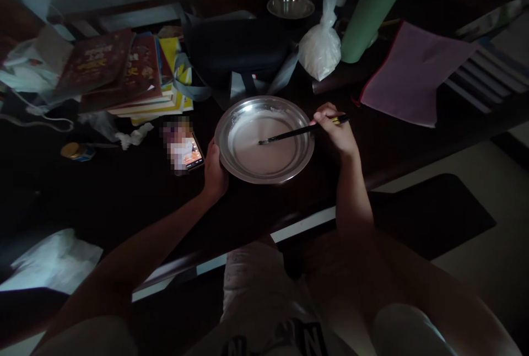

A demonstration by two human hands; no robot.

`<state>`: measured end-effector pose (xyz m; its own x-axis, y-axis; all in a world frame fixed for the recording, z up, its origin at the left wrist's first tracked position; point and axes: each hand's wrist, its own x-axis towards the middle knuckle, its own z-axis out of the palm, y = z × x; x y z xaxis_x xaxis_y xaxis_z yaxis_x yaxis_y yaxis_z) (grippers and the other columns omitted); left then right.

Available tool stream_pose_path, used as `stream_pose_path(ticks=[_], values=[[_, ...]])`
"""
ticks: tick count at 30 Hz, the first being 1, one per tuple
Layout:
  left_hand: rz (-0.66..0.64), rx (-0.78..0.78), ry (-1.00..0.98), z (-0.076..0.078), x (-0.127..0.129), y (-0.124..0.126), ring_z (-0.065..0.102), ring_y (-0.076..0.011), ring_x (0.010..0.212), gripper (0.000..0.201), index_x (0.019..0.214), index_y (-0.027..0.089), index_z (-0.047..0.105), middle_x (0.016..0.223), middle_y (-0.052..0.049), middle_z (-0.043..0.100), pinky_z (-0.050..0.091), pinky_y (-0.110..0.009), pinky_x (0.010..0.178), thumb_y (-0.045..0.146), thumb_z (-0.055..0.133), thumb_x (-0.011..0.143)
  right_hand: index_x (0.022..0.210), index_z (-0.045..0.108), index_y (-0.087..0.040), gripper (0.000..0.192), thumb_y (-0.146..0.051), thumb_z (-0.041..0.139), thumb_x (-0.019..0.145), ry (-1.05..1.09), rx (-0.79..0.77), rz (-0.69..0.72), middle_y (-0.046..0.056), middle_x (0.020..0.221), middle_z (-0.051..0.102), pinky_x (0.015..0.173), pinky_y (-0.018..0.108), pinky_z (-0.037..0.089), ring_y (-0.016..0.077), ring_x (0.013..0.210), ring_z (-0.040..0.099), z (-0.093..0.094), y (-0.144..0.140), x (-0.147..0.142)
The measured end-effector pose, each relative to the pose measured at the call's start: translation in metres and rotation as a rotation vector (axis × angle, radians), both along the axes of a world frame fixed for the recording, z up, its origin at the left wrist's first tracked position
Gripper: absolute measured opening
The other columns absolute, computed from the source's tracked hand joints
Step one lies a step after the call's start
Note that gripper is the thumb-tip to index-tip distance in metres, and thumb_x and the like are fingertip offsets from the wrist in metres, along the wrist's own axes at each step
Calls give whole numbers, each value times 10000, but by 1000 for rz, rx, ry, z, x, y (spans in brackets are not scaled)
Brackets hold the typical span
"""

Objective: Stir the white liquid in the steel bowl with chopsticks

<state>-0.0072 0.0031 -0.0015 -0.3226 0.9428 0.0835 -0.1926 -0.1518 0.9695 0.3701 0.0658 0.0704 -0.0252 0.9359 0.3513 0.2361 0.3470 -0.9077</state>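
Note:
A round metal bowl (264, 176) stands on the dark table, with a smooth whitish mixture (264, 157) in it and pale residue on its inner wall. My left hand (215, 171) is closed on the bowl's left edge, thumb up at the rim. Black chopsticks (289, 133) with yellow marks near the upper end are gripped in my right hand (335, 127) at the bowl's right side. Their tips dip into the mixture near the middle. How many sticks there are is hard to make out in the dim light.
Left of the bowl lies a lit phone (188, 149), with stacked books (136, 69) behind it and a small jar (77, 151) farther left. Behind stand a black bag (239, 44), a knotted bag of white powder (320, 50), another metal bowl (290, 7) and a green cylinder (372, 14). A pink pouch (413, 75) lies right.

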Motion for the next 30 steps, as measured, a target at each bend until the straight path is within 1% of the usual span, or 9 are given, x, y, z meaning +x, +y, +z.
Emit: stream_pose_path(ticks=[2, 6, 10, 12, 16, 18, 21, 26, 30], values=[[6, -5, -11, -2, 0, 1, 824, -398, 1594, 689, 1311, 246, 954, 1501, -148, 952, 619, -578, 1491, 883, 894, 1057, 754, 836, -339, 705, -1013, 899, 951, 19, -1, -23, 38, 918, 657, 1194, 603, 613, 309, 1088, 728, 1, 0, 0], [-9, 5, 14, -8, -3, 2, 813, -388, 1614, 741, 1321, 261, 951, 1521, -135, 945, 600, -568, 1509, 943, 886, 1039, 719, 816, -332, 751, -1055, 917, 895, -8, -33, 39, 32, 902, 662, 1181, 598, 623, 309, 1093, 727, 2, -1, -2], [0, -11, 30, -10, -5, 3, 820, -358, 1578, 709, 1310, 268, 935, 1518, -117, 948, 595, -558, 1505, 931, 849, 1075, 740, 826, -339, 721, -1031, 913, 924, 6, -14, -56, 31, 893, 667, 1202, 608, 630, 313, 1088, 738, 2, -1, 0], [-2, -26, 25, -9, -6, 3, 827, -355, 1562, 668, 1278, 280, 938, 1501, -98, 957, 618, -538, 1481, 909, 878, 1060, 734, 823, -338, 727, -1032, 893, 940, 23, -12, -65, 32, 883, 661, 1216, 626, 631, 319, 1087, 750, 2, -1, 1], [-4, -26, 23, -7, -6, 3, 826, -358, 1571, 650, 1271, 279, 945, 1505, -103, 956, 620, -530, 1475, 894, 862, 1076, 733, 832, -338, 754, -1075, 910, 876, -1, -14, 27, 43, 887, 670, 1189, 639, 628, 329, 1074, 739, 2, 0, -1], [-3, -9, 25, -7, -4, 2, 815, -364, 1584, 666, 1296, 265, 938, 1514, -124, 947, 608, -553, 1484, 893, 835, 1095, 727, 827, -340, 776, -1102, 891, 864, -4, -8, -2, 42, 890, 661, 1179, 623, 617, 322, 1066, 721, 4, -1, -2], [6, -3, 32, -7, -1, 2, 817, -381, 1557, 712, 1293, 257, 931, 1487, -138, 946, 616, -582, 1470, 927, 833, 1072, 702, 797, -339, 811, -1131, 849, 869, 21, -28, -62, 33, 875, 616, 1159, 594, 610, 308, 1064, 700, 7, -3, -4], [-13, -17, 51, -2, 0, 1, 796, -380, 1631, 687, 1351, 298, 943, 1523, -109, 946, 597, -551, 1493, 923, 790, 1109, 692, 796, -338, 841, -1170, 879, 782, -15, -60, 19, 30, 870, 612, 1184, 610, 612, 309, 1063, 684, 9, -4, -6], [-18, -29, 34, 2, 0, 0, 801, -378, 1645, 677, 1397, 307, 943, 1530, -107, 949, 586, -542, 1510, 906, 804, 1114, 731, 828, -346, 816, -1156, 851, 832, 3, -40, -65, 30, 876, 605, 1245, 642, 599, 319, 1092, 697, 9, -2, -3]])
